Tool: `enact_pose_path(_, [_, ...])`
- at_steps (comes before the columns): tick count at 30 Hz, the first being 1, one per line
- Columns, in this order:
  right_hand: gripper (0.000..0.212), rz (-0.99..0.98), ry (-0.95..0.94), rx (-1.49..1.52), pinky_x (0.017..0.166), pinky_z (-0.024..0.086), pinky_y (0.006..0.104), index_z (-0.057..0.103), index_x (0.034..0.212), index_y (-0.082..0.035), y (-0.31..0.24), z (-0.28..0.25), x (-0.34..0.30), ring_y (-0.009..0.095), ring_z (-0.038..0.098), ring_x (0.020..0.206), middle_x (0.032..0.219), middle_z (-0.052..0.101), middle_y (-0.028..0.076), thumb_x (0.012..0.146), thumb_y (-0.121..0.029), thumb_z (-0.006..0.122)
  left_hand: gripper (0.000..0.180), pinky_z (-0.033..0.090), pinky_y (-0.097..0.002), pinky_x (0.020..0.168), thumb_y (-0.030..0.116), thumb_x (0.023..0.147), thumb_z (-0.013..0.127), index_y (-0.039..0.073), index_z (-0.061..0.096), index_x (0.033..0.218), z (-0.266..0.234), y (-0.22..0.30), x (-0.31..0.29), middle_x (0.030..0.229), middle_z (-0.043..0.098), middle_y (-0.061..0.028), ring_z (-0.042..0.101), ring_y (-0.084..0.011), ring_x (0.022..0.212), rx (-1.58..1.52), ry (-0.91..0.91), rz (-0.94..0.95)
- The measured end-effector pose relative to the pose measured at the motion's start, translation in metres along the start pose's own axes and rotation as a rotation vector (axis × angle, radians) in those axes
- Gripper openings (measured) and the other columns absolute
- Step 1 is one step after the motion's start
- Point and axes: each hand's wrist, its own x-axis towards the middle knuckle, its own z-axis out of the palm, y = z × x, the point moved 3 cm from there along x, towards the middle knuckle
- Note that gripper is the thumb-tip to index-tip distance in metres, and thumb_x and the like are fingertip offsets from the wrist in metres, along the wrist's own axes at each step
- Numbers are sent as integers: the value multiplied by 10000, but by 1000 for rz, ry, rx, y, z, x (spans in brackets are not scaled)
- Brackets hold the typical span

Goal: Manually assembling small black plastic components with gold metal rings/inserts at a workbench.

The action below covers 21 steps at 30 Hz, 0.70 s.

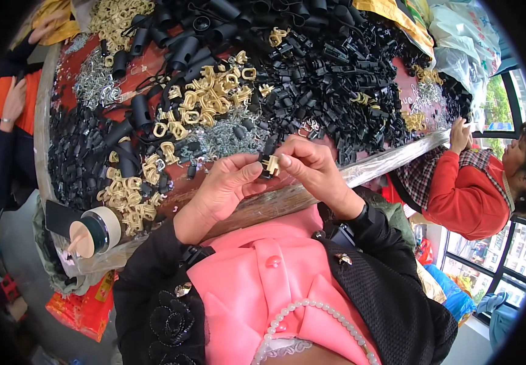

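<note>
Near the table's front edge my two hands meet over one small piece. My left hand (225,185) pinches a small black plastic part (268,148) between thumb and fingers. Against that part sits a beige plastic clip (272,164), which the thumb and fingertips of my right hand (316,167) grip. Whether the clip is seated in the black part or only touching it I cannot tell. Just beyond my hands lies a heap of small metal pieces (229,139). A pile of beige clips (214,94) lies behind it.
Black plastic parts (330,91) cover much of the red table (181,196), with black tubes (184,52) among them. A round container (106,226) stands at the near left corner. A person in red (470,194) sits at right; another person's hand (14,100) shows at left.
</note>
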Motion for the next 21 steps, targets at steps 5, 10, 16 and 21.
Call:
enact_pose_path(5, [148, 105, 17, 66, 587, 377, 181, 525, 826, 7, 8, 5, 0, 43, 459, 658, 743, 499, -2, 845, -139, 515, 203, 510, -243, 648, 126, 790, 580, 15, 545, 957, -3, -4, 1, 888, 602, -67, 602, -202, 797, 47, 58, -23])
enact_pose_path(10, [171, 142, 101, 77, 542, 404, 179, 513, 804, 2, 17, 0, -8, 37, 478, 623, 695, 510, -5, 846, -164, 521, 222, 494, -216, 641, 166, 786, 592, 1, 559, 932, -2, -4, 0, 889, 602, -70, 600, -179, 793, 86, 66, -69])
enact_pose_path(16, [159, 140, 53, 140, 524, 412, 178, 517, 803, -11, 19, -2, 0, 33, 483, 593, 662, 515, -19, 843, -165, 527, 202, 512, -251, 637, 161, 795, 580, 27, 545, 942, -4, -2, -1, 821, 597, -42, 604, -186, 751, 48, 100, -143])
enact_pose_path(21, [139, 280, 38, 212, 581, 378, 169, 513, 793, -8, 15, 3, 1, 33, 465, 649, 709, 511, -16, 839, -138, 530, 165, 512, -250, 649, 169, 798, 577, 38, 548, 893, -1, -4, 4, 745, 568, 1, 591, -148, 704, 37, 59, -136])
